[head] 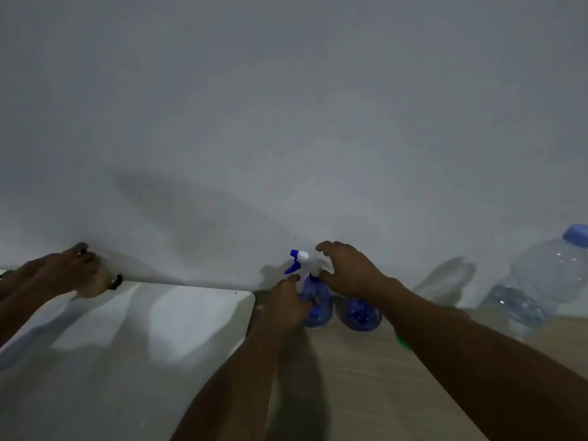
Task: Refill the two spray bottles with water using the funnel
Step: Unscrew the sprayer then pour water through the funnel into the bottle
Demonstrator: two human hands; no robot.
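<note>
- Grey wall (286,106) fills the upper view; below it runs a wooden counter (366,377) beside a white surface (127,345).
- Left hand (286,305) is clasped round the body of the left spray bottle (315,297), just under its blue-and-white trigger head.
- Right hand (350,270) hovers with fingers spread loose above the right spray bottle (359,313), hiding its top.
- Large water bottle (547,275) stands at right, partly cut off.
- Another hand (79,272) at far left grasps something unclear.

No text, label, brand or number can be read on anything in this dim, blurred view.
</note>
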